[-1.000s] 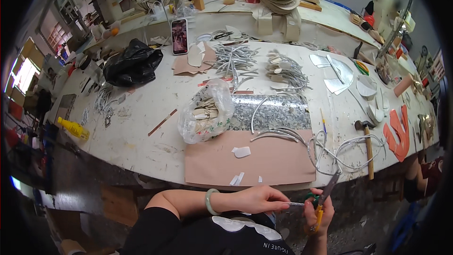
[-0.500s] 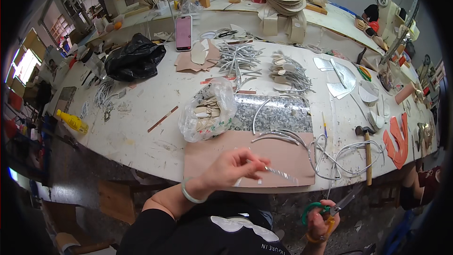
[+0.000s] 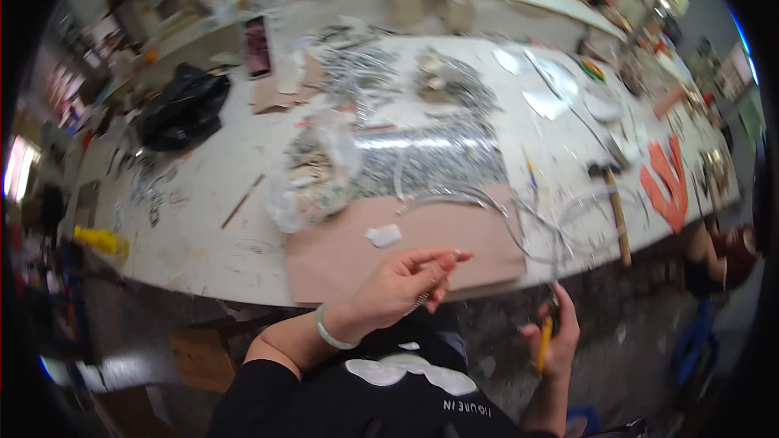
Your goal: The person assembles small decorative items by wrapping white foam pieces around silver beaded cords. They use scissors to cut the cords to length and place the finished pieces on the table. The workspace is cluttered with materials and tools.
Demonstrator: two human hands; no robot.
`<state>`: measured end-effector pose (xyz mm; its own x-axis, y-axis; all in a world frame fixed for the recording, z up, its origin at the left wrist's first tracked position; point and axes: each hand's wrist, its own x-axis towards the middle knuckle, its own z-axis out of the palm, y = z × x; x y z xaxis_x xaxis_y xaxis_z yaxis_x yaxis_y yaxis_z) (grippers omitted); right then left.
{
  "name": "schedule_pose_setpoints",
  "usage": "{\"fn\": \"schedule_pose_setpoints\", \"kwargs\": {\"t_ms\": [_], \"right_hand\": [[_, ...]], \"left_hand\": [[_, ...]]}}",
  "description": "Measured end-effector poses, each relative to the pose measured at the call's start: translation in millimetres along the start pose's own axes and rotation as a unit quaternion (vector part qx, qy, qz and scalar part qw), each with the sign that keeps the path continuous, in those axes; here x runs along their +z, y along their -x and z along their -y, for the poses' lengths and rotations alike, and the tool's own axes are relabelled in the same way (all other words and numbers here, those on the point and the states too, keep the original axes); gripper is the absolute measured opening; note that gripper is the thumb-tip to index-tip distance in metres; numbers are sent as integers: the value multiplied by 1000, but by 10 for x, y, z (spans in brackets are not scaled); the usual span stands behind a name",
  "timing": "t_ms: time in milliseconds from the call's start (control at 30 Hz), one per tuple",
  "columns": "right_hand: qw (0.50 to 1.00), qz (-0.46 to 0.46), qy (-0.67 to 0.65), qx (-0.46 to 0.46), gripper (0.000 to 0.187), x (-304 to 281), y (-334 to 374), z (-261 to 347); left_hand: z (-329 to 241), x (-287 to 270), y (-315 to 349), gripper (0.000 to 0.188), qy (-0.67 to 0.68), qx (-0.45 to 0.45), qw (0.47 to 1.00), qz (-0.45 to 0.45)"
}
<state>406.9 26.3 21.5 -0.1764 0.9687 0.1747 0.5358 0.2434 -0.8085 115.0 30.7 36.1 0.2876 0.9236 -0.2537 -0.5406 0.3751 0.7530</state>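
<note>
My left hand [image 3: 406, 288], a pale bracelet at its wrist, is closed in a pinch just over the near edge of a tan board [image 3: 341, 264]. A bit of thin silvery strip [image 3: 419, 302] shows below its fingers; most of it is hidden. At the right, past the table's near edge, my right hand [image 3: 561, 332] grips scissors by their yellow-orange handle [image 3: 544, 345]. Their blades are blurred, pointing toward the table. A small white piece [image 3: 384, 235] lies on the board. Curved silver-grey cords [image 3: 454, 193] rest at the board's far right.
A clear plastic bag [image 3: 312, 174] of beige pieces stands beside a grey speckled slab [image 3: 430, 158]. A hammer [image 3: 620, 215] and orange cutouts [image 3: 667, 186] lie at right. Bundles of cords [image 3: 357, 73], a black bag [image 3: 185, 107] and a phone [image 3: 257, 47] are farther back.
The view has shifted and blurred. My right hand has risen with the scissors toward the table edge. The silvery strip, which stuck out rightward from my left hand, now shows below its fingers.
</note>
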Motion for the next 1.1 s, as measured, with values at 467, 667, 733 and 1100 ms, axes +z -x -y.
{"fn": "schedule_pose_setpoints", "kwargs": {"t_ms": [467,667,733,1100], "right_hand": [[987,12,97,-129,89,386,-132,186],[975,-40,134,-174,91,356,-133,145],[972,-56,150,-173,90,336,-165,175],[961,-48,158,-221,81,302,-210,238]], "left_hand": [[327,-15,3,33,3,-42,999,6],[315,95,-7,33,3,-38,999,-8],[282,127,-11,30,30,-39,998,-39],[264,166,8,31,56,-14,998,-33]]}}
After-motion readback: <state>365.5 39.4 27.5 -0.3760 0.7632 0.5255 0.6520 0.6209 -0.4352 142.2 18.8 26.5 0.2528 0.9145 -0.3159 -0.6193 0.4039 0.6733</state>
